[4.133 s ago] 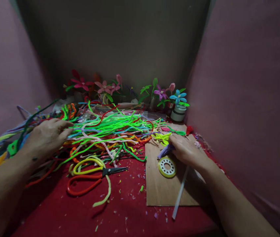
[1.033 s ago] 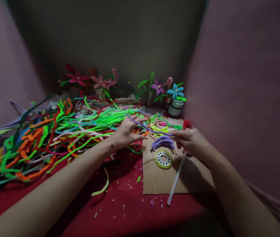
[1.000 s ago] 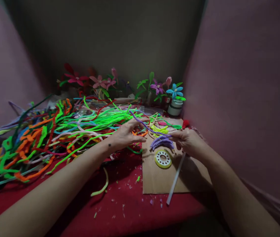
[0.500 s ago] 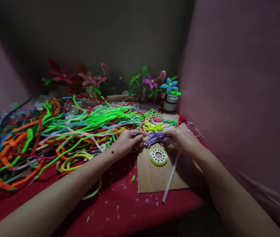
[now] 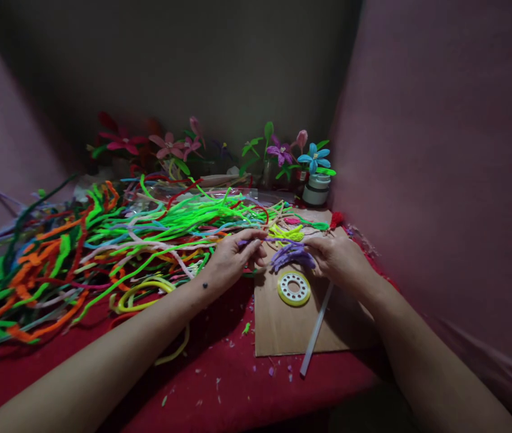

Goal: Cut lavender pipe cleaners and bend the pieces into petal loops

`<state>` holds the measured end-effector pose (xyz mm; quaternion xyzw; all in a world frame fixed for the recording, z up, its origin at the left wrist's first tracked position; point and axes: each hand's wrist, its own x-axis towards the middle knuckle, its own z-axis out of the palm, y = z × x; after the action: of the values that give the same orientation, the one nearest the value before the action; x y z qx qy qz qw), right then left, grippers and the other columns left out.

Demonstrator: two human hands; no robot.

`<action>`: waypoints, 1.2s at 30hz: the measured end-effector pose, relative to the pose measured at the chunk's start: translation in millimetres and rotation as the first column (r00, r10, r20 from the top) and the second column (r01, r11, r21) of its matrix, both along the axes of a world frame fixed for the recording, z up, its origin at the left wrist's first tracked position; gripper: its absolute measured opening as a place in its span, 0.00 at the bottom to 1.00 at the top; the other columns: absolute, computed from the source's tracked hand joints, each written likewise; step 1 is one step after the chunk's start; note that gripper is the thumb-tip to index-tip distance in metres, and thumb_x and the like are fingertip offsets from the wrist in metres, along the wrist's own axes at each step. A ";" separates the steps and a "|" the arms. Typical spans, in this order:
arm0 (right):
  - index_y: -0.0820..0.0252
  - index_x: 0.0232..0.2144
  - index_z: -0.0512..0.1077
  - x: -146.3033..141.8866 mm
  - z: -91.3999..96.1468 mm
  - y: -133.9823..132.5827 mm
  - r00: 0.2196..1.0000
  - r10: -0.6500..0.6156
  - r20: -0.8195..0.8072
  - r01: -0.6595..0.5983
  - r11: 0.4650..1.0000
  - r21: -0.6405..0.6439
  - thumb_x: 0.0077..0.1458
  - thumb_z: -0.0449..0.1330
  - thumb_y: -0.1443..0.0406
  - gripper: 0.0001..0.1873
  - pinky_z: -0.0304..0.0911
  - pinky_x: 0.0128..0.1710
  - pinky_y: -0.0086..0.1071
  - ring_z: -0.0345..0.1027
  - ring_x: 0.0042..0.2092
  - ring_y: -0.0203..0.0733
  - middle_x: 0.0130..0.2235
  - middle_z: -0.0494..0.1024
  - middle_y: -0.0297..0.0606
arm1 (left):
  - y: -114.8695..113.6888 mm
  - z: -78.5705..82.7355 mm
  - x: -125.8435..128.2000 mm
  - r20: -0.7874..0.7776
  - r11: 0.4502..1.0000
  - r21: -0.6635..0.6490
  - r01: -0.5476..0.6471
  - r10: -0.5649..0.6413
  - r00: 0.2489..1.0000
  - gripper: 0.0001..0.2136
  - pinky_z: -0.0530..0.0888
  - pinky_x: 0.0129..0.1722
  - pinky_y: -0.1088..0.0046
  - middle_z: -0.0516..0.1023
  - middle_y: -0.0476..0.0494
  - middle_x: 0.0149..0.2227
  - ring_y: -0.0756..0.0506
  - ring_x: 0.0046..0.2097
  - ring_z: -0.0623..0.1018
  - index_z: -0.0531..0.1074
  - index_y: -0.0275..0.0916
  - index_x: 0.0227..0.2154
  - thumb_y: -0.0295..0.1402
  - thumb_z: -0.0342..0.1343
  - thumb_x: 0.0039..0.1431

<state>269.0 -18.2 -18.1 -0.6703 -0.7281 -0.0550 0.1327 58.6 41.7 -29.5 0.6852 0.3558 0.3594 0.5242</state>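
A thin purple pipe cleaner (image 5: 278,240) runs between my two hands. My left hand (image 5: 233,255) pinches one end of it between thumb and fingers, at the left edge of the cardboard. Closed on the other end is my right hand (image 5: 339,257), its fingertips partly hidden from view. Just below lies a small bundle of purple pipe cleaner pieces (image 5: 291,257) on the cardboard sheet (image 5: 278,331). A roll of tape (image 5: 294,288) with a yellow rim and a holed white core rests nearer to me. Beside it a translucent glue stick (image 5: 315,334) sticks out past the cardboard's front edge.
A big tangle of coloured pipe cleaners (image 5: 166,222) covers the left of the red cloth (image 5: 220,391). Short yellow pieces (image 5: 286,233) lie behind the purple bundle. At the back, a blue pipe cleaner flower (image 5: 313,157) stands over a white jar (image 5: 316,189), among other flowers.
The purple pipe cleaner now shows stretched between my hands, above the bundle. My left fingers have lifted slightly. The whole view has shifted a little.
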 end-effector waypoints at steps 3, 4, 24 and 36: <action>0.57 0.30 0.76 -4.3 1.5 -3.6 1.000 0.019 -0.025 -0.019 1.000 0.011 0.57 0.49 0.63 0.15 0.51 0.29 0.29 0.64 0.32 0.40 0.29 0.77 0.41 | -0.6 11.1 -12.2 0.071 0.993 -0.067 -0.102 0.107 0.992 0.10 0.67 0.20 0.79 0.75 0.47 0.24 0.52 0.22 0.73 0.70 0.33 0.32 0.36 0.52 0.55; 0.58 0.29 0.76 -7.2 2.0 -5.0 0.998 0.043 -0.035 -0.044 0.999 0.000 0.57 0.49 0.63 0.16 0.51 0.29 0.29 0.64 0.30 0.39 0.27 0.76 0.40 | -0.2 15.0 -18.5 0.095 0.985 -0.105 -0.135 0.145 0.985 0.09 0.65 0.18 0.80 0.74 0.46 0.22 0.53 0.20 0.71 0.70 0.33 0.29 0.36 0.52 0.55; 0.59 0.30 0.77 -99.7 37.5 56.9 0.966 0.257 -0.016 -0.257 0.966 -0.018 0.55 0.51 0.64 0.14 0.49 0.25 0.28 0.66 0.27 0.36 0.27 0.77 0.40 | 44.0 56.0 -139.7 0.459 0.812 -0.367 -0.455 0.583 0.670 0.11 0.65 0.16 0.84 0.69 0.47 0.18 0.56 0.17 0.67 0.69 0.31 0.23 0.25 0.46 0.58; 0.63 0.53 0.64 -101.5 33.3 110.4 0.910 0.396 -0.124 -0.381 0.915 0.130 0.54 0.52 0.69 0.23 0.56 0.47 0.29 0.63 0.51 0.41 0.53 0.67 0.47 | 75.1 38.5 -154.0 0.212 0.784 -0.233 -0.576 0.619 0.757 0.05 0.73 0.22 0.74 0.75 0.36 0.25 0.46 0.27 0.77 0.67 0.32 0.23 0.26 0.52 0.53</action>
<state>167.5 92.2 15.3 -0.5063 -0.8313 -0.0148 0.2288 -95.5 116.8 8.9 0.4359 0.5058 0.5715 0.4771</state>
